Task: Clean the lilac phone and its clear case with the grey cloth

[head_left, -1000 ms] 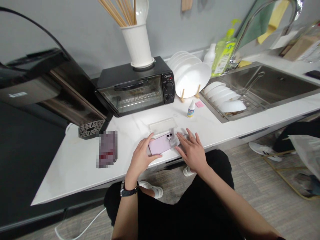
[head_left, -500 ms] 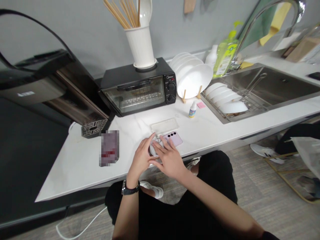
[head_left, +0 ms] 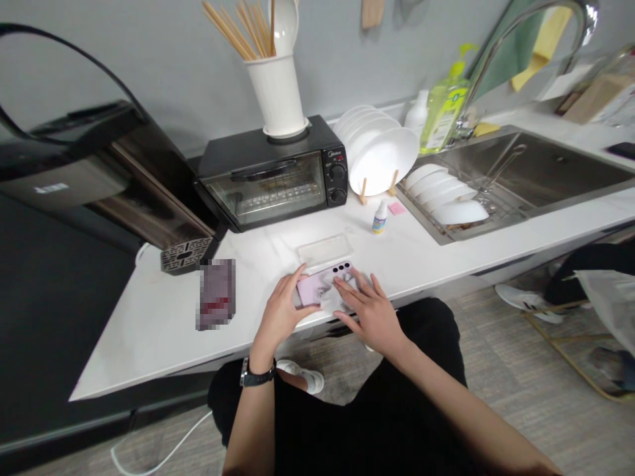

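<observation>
A lilac phone (head_left: 310, 289) lies back up on the white counter near its front edge, its dark camera lenses at the right end. My left hand (head_left: 282, 307) grips the phone's left end, thumb at the near edge and index finger at the far edge. Under the fingers of my right hand (head_left: 371, 311) is a crumpled pale grey cloth (head_left: 328, 291), pressed flat against the phone's back. Just behind the phone lies a clear rectangular plastic case (head_left: 325, 250). A small white spray bottle (head_left: 380, 219) stands farther back to the right.
Left of my hands lies a blurred-out purple item (head_left: 217, 291). A black dispenser (head_left: 186, 254) and a toaster oven (head_left: 278, 192) stand behind. White plates (head_left: 381, 162) sit in a rack beside a pink slip (head_left: 396, 208). The sink (head_left: 546, 165) holds stacked bowls (head_left: 446, 192).
My right hand has slid to the right along the phone with the cloth, uncovering the phone's left part. My left hand stays at the left end.
</observation>
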Demonstrator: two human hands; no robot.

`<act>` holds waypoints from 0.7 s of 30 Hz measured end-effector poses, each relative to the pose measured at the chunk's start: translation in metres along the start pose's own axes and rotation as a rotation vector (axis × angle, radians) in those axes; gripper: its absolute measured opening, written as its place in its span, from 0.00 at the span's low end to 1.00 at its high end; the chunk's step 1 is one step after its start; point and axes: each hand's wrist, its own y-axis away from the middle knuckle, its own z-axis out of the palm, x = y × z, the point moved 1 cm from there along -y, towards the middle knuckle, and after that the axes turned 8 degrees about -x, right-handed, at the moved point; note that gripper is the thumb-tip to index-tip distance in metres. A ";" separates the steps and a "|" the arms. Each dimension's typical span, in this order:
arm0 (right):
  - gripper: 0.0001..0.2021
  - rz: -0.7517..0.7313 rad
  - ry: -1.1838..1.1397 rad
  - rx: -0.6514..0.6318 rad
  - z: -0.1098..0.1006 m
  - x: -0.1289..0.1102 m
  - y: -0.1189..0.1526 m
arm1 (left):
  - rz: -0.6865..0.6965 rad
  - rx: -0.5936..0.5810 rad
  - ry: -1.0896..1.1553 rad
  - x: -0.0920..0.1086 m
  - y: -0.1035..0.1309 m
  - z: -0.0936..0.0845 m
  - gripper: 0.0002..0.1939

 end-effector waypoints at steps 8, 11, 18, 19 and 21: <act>0.21 0.277 0.129 0.110 -0.018 0.066 0.007 | -0.024 -0.029 -0.053 0.003 0.001 -0.001 0.35; 0.23 0.321 0.075 0.176 -0.022 0.072 0.005 | -0.009 -0.010 -0.042 0.005 0.001 -0.001 0.34; 0.25 0.240 -0.152 0.228 -0.023 0.037 0.008 | 0.034 0.019 -0.011 0.016 0.004 0.001 0.28; 0.25 0.180 -0.192 0.195 -0.022 0.033 0.006 | 0.038 0.020 -0.013 0.017 0.005 0.001 0.28; 0.27 0.067 -0.269 0.132 -0.018 0.029 -0.001 | 0.054 0.015 -0.023 0.020 0.006 0.001 0.27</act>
